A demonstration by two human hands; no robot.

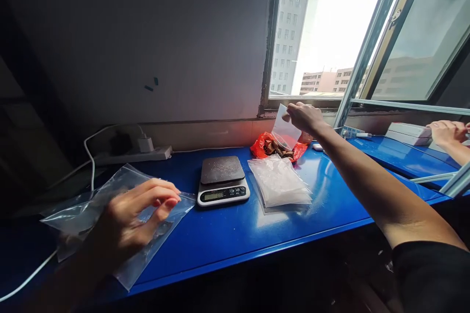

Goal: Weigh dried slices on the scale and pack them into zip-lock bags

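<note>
My right hand (305, 116) stretches to the back of the blue table and grips a small translucent plastic bag (285, 133) by its upper part. That bag hangs over a red plastic bag (259, 145) holding dark brown, dried-looking pieces (273, 148). On the left, my left hand (141, 212) has its fingers curled, thumb and index tips close together; what they hold, if anything, I cannot make out. Beneath it lie clear zip bags (127, 173). Between my hands stands a kitchen scale (222, 171) with specks on its dark plate. Beside it is a stack of translucent bags (281, 183).
A power strip (139, 155) with a white plug and cable lies along the wall. At right rises a metal frame (354, 68) before the window. Another person's hand (448, 132) is near white boxes (409, 130). The table's front edge (227, 252) runs below the scale.
</note>
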